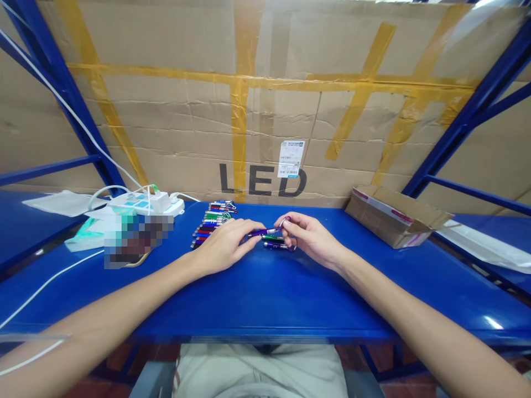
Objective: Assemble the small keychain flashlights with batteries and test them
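A small purple keychain flashlight (265, 232) with a carabiner clip lies between my two hands, over the blue table. My right hand (313, 237) pinches its clip end. The fingertips of my left hand (226, 240) close on the opposite end, partly hiding it. Just below it, a green flashlight (272, 239) and a dark purple flashlight (274, 245) rest on the table, their clips pointing right. Beside and behind my left hand lies a row of flashlights (213, 218) in several colours, partly covered by that hand.
An open cardboard box (390, 215) stands at the right. At the left are a white power strip (166, 204) with cables, a plastic bag (89, 232) and a blurred-out object (139, 242). A large taped cardboard panel (199, 121) closes off the back of the blue table (265, 304).
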`<state>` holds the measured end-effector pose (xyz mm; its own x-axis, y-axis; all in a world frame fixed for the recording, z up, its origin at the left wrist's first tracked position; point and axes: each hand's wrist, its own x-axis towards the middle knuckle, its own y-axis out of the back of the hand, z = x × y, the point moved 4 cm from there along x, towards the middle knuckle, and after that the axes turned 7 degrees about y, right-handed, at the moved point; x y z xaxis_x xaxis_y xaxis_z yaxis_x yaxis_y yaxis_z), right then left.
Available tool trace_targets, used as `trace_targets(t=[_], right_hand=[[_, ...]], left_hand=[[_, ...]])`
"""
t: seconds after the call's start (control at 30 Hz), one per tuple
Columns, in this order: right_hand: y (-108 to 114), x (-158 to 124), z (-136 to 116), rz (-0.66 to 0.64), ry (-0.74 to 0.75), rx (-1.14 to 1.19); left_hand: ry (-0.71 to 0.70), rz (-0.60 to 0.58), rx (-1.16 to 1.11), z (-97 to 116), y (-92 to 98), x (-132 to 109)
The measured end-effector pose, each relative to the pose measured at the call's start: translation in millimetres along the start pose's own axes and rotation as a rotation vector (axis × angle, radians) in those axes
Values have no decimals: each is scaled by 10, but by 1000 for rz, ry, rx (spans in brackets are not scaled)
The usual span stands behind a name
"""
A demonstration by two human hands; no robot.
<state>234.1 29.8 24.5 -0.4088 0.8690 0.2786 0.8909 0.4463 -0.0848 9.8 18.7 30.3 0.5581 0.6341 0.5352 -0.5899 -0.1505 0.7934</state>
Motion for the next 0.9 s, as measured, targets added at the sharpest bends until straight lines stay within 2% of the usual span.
trace_targets(t=[0.33,0.47,0.63,0.8,0.9], right_hand=[[19,-3,11,4,9,-36],[19,-8,-8,-50,68,-229],[29,-7,-94,-27,247,-554],[38,3,-36,-46,99,-357],[18,-1,-17,-45,70,-299]], left_hand=[[-21,55,64,-8,20,-6],[-26,86,77,-1,38,0],[-45,79,90,-7,21,-6],[-50,49,81,-40,2,-12],[-69,40,101,-56,7,-13]])
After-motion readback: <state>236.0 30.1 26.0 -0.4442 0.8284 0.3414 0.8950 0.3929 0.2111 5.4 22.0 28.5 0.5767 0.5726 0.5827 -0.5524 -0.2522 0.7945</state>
